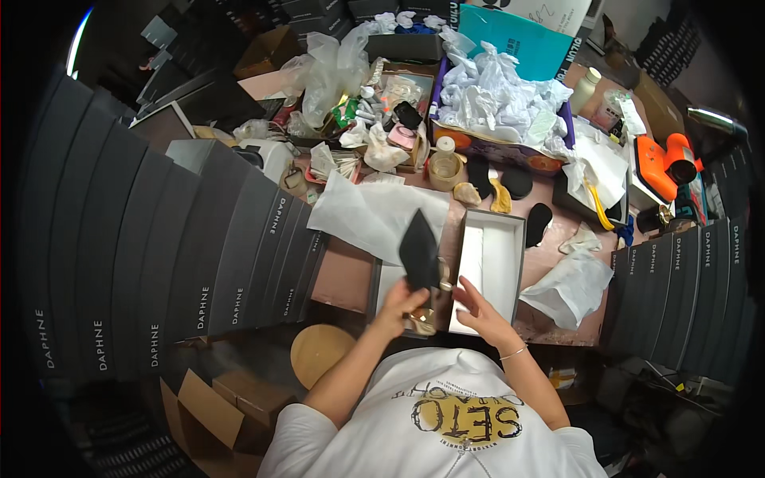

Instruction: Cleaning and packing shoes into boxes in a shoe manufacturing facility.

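My left hand [401, 309] is closed round the heel end of a black pointed-toe shoe [420, 248], whose toe points away from me. Beige and gold parts show beside the heel; I cannot make out whether they belong to this shoe or a second one. My right hand [480, 313] is open, fingers spread, over the near end of a shoe box [496, 259] with a white inside and dark rim. Behind the shoe lies a sheet of white tissue paper [362, 209]. Partly under my left hand is another white-lined box part [386, 280].
Tall stacks of dark grey shoe boxes [171, 239] line the left, with more boxes [685, 279] at right. A purple-edged carton [504, 99] holds crumpled white paper. Near it are a jar [445, 167], black insoles [539, 223], a yellow-handled tool [598, 203] and an orange device [657, 171].
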A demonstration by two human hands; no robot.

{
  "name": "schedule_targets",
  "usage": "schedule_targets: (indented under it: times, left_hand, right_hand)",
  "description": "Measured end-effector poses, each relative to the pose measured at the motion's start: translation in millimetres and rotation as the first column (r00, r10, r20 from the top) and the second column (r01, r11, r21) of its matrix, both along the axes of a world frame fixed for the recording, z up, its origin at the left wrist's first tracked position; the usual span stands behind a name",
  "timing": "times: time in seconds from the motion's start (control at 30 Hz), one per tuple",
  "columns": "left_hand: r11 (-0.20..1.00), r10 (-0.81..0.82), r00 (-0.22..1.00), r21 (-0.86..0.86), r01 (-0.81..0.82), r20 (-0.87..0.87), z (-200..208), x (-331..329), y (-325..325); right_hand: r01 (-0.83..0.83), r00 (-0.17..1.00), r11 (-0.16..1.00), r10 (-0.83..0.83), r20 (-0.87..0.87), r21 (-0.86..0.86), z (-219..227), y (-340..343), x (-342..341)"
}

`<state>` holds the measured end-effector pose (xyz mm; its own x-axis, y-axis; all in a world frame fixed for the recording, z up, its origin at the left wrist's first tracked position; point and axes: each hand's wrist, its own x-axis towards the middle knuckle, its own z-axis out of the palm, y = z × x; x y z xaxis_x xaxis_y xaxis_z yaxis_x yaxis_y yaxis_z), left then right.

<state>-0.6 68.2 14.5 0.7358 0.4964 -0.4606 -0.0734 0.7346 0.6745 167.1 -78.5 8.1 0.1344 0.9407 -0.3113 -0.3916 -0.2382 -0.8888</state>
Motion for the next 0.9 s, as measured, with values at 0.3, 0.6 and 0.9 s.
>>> schedule_targets:
  times: [0.3, 0.6, 0.9]
  left_hand:
    - [0.563, 0.415, 0.848, 0.825, 0.047, -0.331, 6, -16, 102]
    - [0.652, 0.331, 0.926, 0.753, -0.084, -0.183, 14, 14, 202]
    - [-0.165, -0.134, 0.783, 0.793, 0.586, -0.607, 102, 88, 58]
  right_hand:
    - [0.311, 0.887, 0.937, -0.346, -0.305, -0.158, 29, -54, 16]
    - [0.285, 0.689, 0.950, -0.108, -0.717, 0.131, 45, -72, 17]
    - [0.454, 0.484, 0.854, 0.003, -0.875, 0.254, 50, -86, 21]
